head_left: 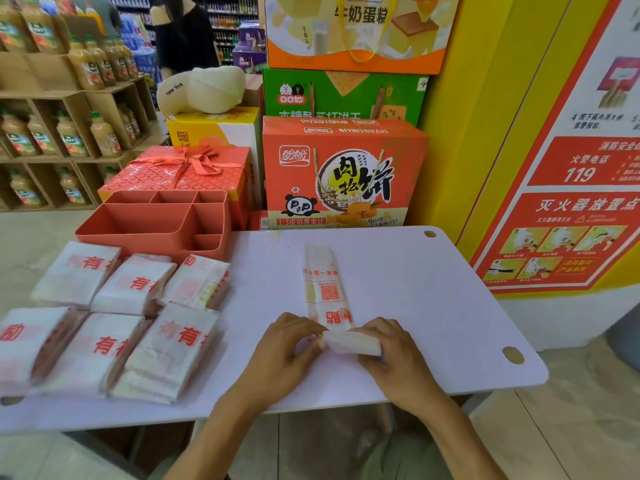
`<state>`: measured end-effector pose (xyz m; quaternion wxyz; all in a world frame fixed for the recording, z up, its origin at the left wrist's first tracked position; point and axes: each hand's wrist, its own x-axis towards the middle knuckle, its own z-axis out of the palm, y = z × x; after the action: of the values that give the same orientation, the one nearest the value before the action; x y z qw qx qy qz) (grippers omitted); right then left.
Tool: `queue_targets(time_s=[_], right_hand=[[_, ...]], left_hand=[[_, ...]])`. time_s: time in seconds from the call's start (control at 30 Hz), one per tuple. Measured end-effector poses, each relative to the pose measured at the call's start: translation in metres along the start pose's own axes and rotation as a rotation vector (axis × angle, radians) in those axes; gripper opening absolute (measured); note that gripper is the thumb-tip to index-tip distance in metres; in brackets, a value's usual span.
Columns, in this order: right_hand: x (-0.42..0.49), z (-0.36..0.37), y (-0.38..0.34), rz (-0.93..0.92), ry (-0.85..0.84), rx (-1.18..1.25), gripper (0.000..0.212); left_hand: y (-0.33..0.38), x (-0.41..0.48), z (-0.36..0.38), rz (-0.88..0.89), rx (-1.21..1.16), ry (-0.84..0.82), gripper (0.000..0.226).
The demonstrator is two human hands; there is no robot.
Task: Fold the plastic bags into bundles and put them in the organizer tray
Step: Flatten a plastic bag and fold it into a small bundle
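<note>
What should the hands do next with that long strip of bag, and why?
Probably turn the folded end over, away from the person, along the plastic bag. The left hand and right hand pinch only a short fold at the near end; most of the strip lies flat, so it is no bundle for the organizer tray yet.

1. The red organizer tray [138, 239] sits at the far edge of the pale desk [433, 306], its compartments facing up.
2. Just in front of the tray are six bag stacks [121, 317], white with red print, in two rows of three.
3. Right of the tray and nearer the person, one plastic bag [327, 289] lies as a long narrow strip.
4. The left grip [287, 344] and right grip [391, 355] pinch its near end, which is folded into a thick white wad.
5. Behind the tray is a ribboned gift box [180, 168], with an orange carton [343, 174] to the right.
</note>
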<state>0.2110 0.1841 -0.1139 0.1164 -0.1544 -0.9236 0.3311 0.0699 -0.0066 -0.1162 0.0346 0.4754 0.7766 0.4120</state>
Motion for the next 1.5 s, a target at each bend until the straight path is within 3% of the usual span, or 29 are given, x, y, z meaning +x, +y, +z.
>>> queue_targets(time_s=[0.2,0.43,0.6,0.77,0.8,0.9,1.0,1.13,1.33,1.5], right_hand=[[0.0,-0.005,-0.005,0.077,0.0,0.119,0.023],[0.007,0.001,0.001,0.107,0.007,0.14,0.036],[0.01,0.008,0.005,0.04,0.127,-0.077,0.035],[0.007,0.009,0.001,0.01,0.202,-0.196,0.037],[0.007,0.009,0.001,0.003,0.196,-0.194,0.039],[0.006,0.009,0.0,-0.01,0.124,-0.214,0.073],[0.006,0.007,-0.003,0.011,0.076,-0.247,0.093],[0.004,0.005,-0.007,-0.021,0.03,-0.363,0.083],[0.003,0.008,-0.009,-0.02,-0.047,-0.502,0.067],[0.004,0.01,-0.009,-0.008,-0.063,-0.524,0.071]], left_hand=[[0.0,-0.001,0.0,-0.082,-0.028,-0.008,0.044],[0.003,0.002,-0.003,-0.144,-0.117,0.007,0.019],[0.001,0.004,0.0,-0.184,-0.087,0.022,0.038],[0.001,0.005,0.005,-0.159,0.061,0.0,0.08],[-0.001,0.005,0.006,-0.142,0.121,0.014,0.085],[-0.005,0.004,0.006,-0.115,0.266,0.001,0.093],[-0.002,0.004,0.007,-0.08,0.337,-0.073,0.088],[0.002,0.004,0.007,-0.086,0.425,-0.145,0.074],[0.002,0.005,0.011,-0.066,0.535,-0.182,0.075],[0.003,0.005,0.012,-0.089,0.571,-0.209,0.079]])
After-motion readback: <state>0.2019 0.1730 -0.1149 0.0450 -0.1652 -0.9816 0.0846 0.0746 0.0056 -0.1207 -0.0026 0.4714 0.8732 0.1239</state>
